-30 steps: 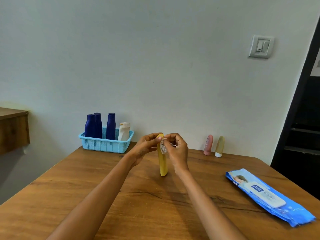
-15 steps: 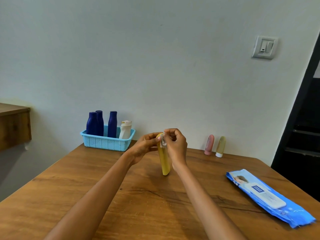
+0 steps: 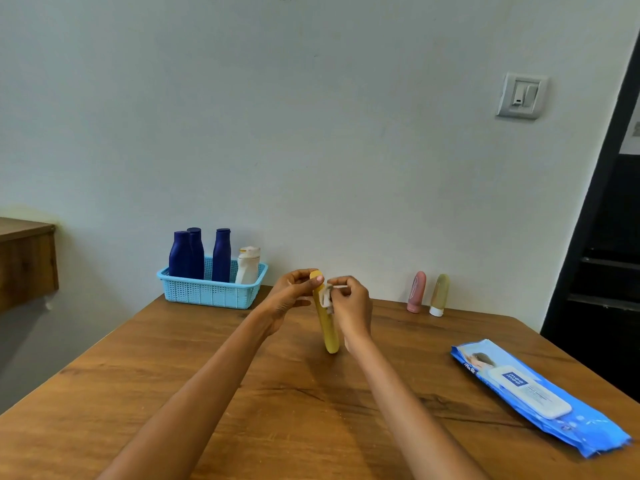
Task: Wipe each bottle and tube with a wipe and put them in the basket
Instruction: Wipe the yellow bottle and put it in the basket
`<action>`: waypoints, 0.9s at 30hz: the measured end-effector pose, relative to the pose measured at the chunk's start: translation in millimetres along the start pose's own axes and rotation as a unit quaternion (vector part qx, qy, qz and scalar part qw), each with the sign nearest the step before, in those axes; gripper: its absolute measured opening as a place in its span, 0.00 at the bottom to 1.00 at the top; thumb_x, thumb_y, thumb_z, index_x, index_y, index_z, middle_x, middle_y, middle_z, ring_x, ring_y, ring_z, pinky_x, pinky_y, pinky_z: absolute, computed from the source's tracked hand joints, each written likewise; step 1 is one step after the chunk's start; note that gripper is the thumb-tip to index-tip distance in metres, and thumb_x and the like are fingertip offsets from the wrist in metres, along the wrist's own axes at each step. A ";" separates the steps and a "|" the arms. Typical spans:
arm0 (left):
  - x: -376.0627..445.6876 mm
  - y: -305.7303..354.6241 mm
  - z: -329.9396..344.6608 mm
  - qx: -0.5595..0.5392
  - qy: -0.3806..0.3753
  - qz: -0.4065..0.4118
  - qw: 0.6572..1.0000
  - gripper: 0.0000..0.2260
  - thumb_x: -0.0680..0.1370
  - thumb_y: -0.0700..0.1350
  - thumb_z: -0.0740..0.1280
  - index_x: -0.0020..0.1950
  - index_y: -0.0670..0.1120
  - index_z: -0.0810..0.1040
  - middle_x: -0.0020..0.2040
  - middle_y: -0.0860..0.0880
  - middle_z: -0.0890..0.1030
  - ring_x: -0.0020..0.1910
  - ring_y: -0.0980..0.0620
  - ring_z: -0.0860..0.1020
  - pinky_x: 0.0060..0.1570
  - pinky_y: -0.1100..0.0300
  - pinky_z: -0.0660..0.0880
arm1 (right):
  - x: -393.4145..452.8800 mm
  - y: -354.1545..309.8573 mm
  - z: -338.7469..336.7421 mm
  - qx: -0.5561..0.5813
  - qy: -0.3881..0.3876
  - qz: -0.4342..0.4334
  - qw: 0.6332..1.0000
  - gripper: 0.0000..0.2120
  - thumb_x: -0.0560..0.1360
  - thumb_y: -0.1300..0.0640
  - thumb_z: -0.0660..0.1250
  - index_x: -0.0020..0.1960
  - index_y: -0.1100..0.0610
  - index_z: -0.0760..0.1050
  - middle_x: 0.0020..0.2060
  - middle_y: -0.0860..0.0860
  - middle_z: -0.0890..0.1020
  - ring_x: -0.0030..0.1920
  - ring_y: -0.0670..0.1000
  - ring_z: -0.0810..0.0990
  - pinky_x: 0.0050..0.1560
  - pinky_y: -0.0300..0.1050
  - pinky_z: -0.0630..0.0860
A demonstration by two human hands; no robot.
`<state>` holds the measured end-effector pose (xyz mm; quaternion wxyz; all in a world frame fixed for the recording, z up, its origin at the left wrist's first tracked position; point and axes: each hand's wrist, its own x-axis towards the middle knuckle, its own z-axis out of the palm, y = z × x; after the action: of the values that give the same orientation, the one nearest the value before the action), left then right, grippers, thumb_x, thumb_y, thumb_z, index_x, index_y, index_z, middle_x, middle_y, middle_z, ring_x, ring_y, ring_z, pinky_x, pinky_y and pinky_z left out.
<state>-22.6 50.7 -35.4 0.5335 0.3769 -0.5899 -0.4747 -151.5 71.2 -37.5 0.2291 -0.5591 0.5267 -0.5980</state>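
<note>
Lower now on the yellow tube (image 3: 329, 327), the right hand (image 3: 351, 306) pinches a wipe (image 3: 326, 296) that hides its side, while the left hand (image 3: 291, 296) grips the top.

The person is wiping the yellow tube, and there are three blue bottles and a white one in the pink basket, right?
Not quite: the basket is light blue, not pink, as the head view shows. The rest holds: three blue bottles and a white bottle stand in it, while the right hand rubs a wipe on the yellow tube.
</note>
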 end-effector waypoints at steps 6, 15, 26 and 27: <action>0.4 3.8 8.5 0.010 0.057 -0.004 0.998 0.17 0.72 0.54 0.71 0.57 0.49 0.76 0.50 0.50 0.81 0.49 0.54 0.79 0.47 0.60 0.75 | -2.4 8.6 -1.5 -0.034 0.005 -0.036 0.999 0.06 0.75 0.60 0.65 0.45 0.55 0.81 0.42 0.48 0.83 0.43 0.46 0.79 0.40 0.39 0.76; 1.3 5.4 7.9 0.010 0.071 -0.007 0.997 0.19 0.72 0.53 0.71 0.59 0.48 0.73 0.49 0.52 0.79 0.48 0.56 0.77 0.48 0.57 0.73 | -2.0 35.9 -12.1 -0.189 -0.099 0.079 0.974 0.07 0.77 0.57 0.64 0.46 0.56 0.80 0.41 0.50 0.82 0.43 0.50 0.80 0.37 0.39 0.73; 1.6 1.4 1.5 -0.014 0.114 -0.014 0.993 0.18 0.72 0.51 0.71 0.59 0.45 0.75 0.46 0.51 0.80 0.44 0.56 0.79 0.51 0.56 0.74 | -0.2 31.0 -5.4 0.026 -0.103 -0.073 0.992 0.15 0.72 0.55 0.72 0.58 0.54 0.79 0.49 0.42 0.81 0.49 0.39 0.79 0.45 0.29 0.75; 2.1 1.0 0.9 -0.018 0.120 -0.020 0.992 0.19 0.72 0.51 0.71 0.59 0.45 0.75 0.48 0.50 0.80 0.44 0.55 0.79 0.54 0.55 0.73 | -2.2 37.6 -6.4 0.021 -0.103 -0.077 0.991 0.14 0.72 0.54 0.72 0.57 0.53 0.80 0.48 0.42 0.82 0.48 0.40 0.79 0.43 0.28 0.75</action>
<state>-23.8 49.1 -33.8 0.5975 0.4337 -0.5053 -0.4468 -168.6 62.7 -70.6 0.2471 -0.6515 0.4432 -0.5639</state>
